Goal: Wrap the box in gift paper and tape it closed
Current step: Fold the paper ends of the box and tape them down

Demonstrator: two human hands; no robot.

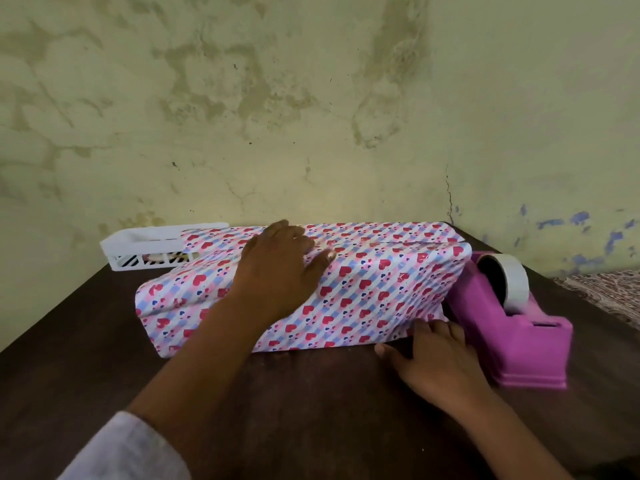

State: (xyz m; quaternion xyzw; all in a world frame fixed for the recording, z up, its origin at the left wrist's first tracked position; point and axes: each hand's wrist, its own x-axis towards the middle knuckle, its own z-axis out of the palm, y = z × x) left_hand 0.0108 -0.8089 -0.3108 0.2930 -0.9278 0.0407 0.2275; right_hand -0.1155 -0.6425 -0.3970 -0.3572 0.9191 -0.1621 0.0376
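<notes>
Box: a long box (pixel 363 289), fully covered in gift paper, lies on the dark brown counter (pixel 311 410) with its far side close to the wall.
Gift paper: glossy, with pale pink, white and blue diagonal stripes, scattered with red and pink hearts and small dark blue hearts; a seam (pixel 398 242) where the paper edges meet runs along the top.
Paper ends: the left end looks folded in and somewhat crumpled; the right end sits just beside the tape dispenser, and I cannot tell how it is folded.
Left hand: the left hand (pixel 280 271) lies flat on top of the box, fingers spread and straight, pressing the paper near the seam.
Right hand: the right hand (pixel 440 362) rests on the counter at the box's near right corner, fingers relaxed and touching the paper's lower edge, holding nothing that I can see.
Tape dispenser: a purple tape dispenser (pixel 519 337) with a roll of tape (pixel 509 282) stands on the counter, right of the box and just beside the right hand.
Basket: a white slotted basket (pixel 145 247) sits behind the box's left end, against the wall.
Writing: no brand or lettering is readable on anything here.
Sleeve: a pale sleeve (pixel 131 452) shows on the left arm.
</notes>
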